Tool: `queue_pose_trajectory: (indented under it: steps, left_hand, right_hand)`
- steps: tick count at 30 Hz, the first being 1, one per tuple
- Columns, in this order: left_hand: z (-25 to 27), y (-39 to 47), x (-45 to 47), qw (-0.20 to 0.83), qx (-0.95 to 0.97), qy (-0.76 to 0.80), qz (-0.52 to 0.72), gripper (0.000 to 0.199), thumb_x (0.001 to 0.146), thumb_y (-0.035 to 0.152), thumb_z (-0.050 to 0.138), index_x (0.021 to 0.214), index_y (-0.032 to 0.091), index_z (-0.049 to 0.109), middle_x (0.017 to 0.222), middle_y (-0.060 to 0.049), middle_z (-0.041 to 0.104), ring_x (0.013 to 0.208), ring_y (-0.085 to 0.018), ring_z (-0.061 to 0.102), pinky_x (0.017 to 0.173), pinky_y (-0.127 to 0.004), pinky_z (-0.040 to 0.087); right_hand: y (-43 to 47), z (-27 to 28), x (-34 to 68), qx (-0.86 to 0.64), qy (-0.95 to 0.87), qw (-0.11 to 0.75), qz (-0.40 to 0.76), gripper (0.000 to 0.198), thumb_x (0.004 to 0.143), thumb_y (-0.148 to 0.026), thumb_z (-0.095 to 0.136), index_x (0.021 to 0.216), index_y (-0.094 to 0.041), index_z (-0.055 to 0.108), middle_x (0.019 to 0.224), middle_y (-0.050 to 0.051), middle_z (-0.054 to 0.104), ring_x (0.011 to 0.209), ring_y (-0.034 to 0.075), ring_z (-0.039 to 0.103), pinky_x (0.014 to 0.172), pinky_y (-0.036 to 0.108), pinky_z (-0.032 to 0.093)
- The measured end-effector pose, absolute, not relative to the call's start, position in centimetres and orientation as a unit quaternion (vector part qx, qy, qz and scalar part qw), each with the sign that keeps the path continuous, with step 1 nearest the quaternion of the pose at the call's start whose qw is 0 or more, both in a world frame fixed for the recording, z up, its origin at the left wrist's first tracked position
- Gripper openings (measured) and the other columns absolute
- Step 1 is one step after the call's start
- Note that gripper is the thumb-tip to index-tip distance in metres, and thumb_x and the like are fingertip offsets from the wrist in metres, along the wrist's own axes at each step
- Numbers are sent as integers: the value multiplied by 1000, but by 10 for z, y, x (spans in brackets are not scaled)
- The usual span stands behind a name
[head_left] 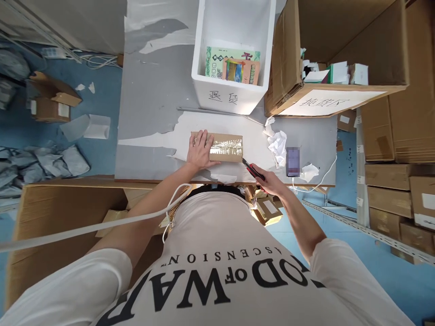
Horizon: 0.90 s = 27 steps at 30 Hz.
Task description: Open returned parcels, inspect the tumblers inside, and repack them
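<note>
A small cardboard box (227,147) with shiny clear tape along its top lies on the white patch of the table. My left hand (200,151) grips its left end, fingers over the top and thumb along the near side. In my right hand (270,181) is a red and black utility knife (253,170), closed in my fingers. The knife's tip meets the box at its near right corner; how deep the blade sits cannot be made out.
Behind the box stand a white foam bin (231,97) with printed packets and a large open carton (333,97) holding small boxes. Crumpled paper (277,147) and a phone (292,161) on a cable lie to the right. A white strap (102,226) crosses my left arm.
</note>
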<state>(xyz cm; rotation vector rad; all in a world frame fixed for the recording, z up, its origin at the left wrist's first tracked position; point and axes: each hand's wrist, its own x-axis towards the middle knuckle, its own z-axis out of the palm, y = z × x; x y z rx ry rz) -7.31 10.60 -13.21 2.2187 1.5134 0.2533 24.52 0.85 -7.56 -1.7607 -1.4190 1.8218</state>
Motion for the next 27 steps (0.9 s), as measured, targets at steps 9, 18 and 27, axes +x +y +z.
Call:
queue_pose_trajectory:
  steps: [9,18,27]
  left_hand:
    - [-133,105,-80,229,808,529,123,109,70,83,51,153,16,30,162,-19,16,150,-40,7,118,-55,-7]
    - [-149,75,-77,174,856,458,162,36,98,34,39,121,22,65,129,-13,64,129,-28,53,113,-52,32]
    - [-164,52,-81,167,869,445,138,50,94,22,40,143,14,46,144,-17,52,141,-27,40,115,-51,34]
  right_hand:
    - [1,-122,256,-771,-531,137,324,72,91,-36,46,156,-20,21,101,13,66,75,24,61,71,40,54]
    - [-2,-216,218,-804,-559,-14,205,63,90,-15,33,153,-16,26,128,23,43,115,34,47,93,52,42]
    - [77,-146,200,-627,-764,101,111,65,97,-46,33,152,-11,27,146,24,36,135,35,33,108,51,31]
